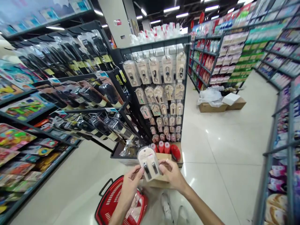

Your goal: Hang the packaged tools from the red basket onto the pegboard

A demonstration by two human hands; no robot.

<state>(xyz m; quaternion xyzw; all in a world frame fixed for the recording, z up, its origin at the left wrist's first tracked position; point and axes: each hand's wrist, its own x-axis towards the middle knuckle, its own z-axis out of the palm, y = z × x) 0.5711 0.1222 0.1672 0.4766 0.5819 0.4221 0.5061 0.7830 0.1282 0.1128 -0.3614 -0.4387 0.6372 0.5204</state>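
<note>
Between my two hands is a blister pack of nail clippers [150, 159], a pale card with a rounded top and two dark clippers under clear plastic. My left hand [131, 182] pinches its left edge with thumb and fingers. On the opposite edge, my right hand [172, 173] grips it the same way. Beyond the pack rises a rack end panel hung with similar carded packs [167, 70], several rows deep. Below my left forearm a red shopping basket [112, 200] sits on the floor, with some clear-wrapped packs [134, 207] inside.
Red bottles [161, 147] and a cardboard box stand at the rack's foot. Hooks of bagged combs or brushes [77, 53] fill the shelves to the left. Cartons with plastic wrap [212, 101] lie on the aisle floor. A long stocked shelf [280, 150] runs along the right.
</note>
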